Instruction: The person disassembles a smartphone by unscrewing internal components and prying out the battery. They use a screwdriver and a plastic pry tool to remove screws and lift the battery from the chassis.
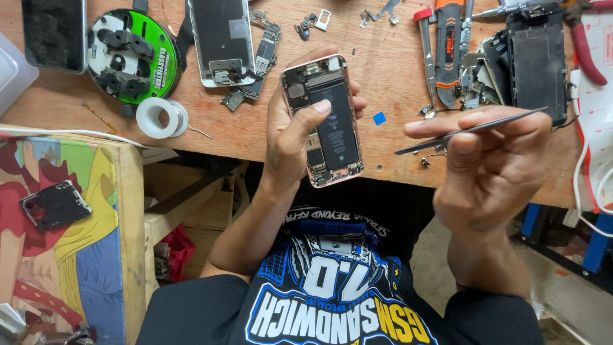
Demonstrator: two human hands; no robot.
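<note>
My left hand [290,137] clasps the opened phone [324,120]; right hand [488,156] pinches tweezers [469,130]. Advise steadying tips before approaching the board beside my thumb.

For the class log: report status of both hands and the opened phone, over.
Left hand grips opened phone, thumb across battery. Right hand holds tweezers, tips short of phone. Nothing between them.

opened phone [325,121] left of tweezers [469,130] | solder spool [159,117] on bench [396,64], far left
</note>
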